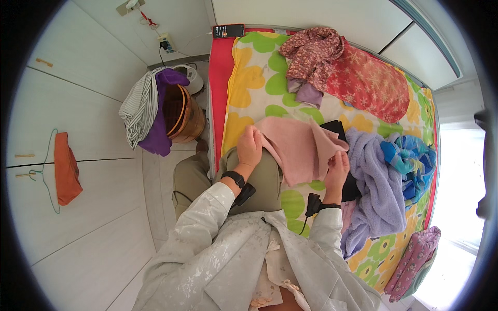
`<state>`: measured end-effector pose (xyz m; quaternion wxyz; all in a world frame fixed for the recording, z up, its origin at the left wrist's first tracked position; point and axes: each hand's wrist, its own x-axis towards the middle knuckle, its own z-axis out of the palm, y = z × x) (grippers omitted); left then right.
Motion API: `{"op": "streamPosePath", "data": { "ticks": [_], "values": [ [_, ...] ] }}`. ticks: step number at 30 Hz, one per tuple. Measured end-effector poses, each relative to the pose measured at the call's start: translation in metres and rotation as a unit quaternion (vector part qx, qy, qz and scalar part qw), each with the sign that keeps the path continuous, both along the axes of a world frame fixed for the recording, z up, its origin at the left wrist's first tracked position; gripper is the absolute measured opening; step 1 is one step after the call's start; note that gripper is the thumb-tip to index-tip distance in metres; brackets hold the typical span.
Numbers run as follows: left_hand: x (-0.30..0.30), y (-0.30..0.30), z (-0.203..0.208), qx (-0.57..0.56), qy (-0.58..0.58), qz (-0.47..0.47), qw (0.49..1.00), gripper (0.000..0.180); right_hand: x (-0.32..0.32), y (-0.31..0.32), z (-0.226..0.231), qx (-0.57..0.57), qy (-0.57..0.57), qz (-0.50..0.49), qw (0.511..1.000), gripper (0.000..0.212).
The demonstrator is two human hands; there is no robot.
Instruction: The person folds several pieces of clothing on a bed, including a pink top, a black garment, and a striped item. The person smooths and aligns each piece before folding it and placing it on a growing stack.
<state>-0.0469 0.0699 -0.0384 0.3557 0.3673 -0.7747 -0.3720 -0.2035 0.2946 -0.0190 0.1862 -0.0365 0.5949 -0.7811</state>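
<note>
A pink piece of clothing (290, 147) is stretched between my two hands over the bed, partly across my knee. My left hand (250, 147) pinches its left edge. At its right side my right hand (338, 167) grips a raised, folded corner. What kind of garment it is does not show. Just behind my right hand lies a black cloth (353, 187), partly hidden by the pink fabric. Beside it a lavender fleece garment (378, 194) is heaped on the bed.
The flowered bedsheet (254, 67) also carries a red patterned cloth (371, 83), a brown-red floral garment (314, 57), a blue checked cloth (415, 160) and a phone (228, 31). To the left stand a wooden bucket (189, 116) draped with clothes and a hanger (49, 171) on white cabinets.
</note>
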Motion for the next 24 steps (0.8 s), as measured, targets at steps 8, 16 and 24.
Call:
{"op": "streamPosePath", "data": {
  "ticks": [8, 16, 24],
  "values": [
    [0.005, -0.023, 0.028, -0.063, 0.016, 0.051, 0.997, 0.013, -0.009, 0.006, 0.050, -0.076, 0.051, -0.052, 0.994, 0.014],
    [-0.023, -0.019, 0.068, 0.120, 0.171, -0.144, 0.967, 0.013, -0.003, 0.010, 0.041, -0.051, 0.035, -0.072, 0.995, 0.013],
    [-0.013, 0.021, 0.034, 0.138, 0.037, -0.386, 0.911, 0.010, 0.003, 0.006, 0.021, 0.020, 0.032, -0.031, 0.999, 0.014]
  ]
}}
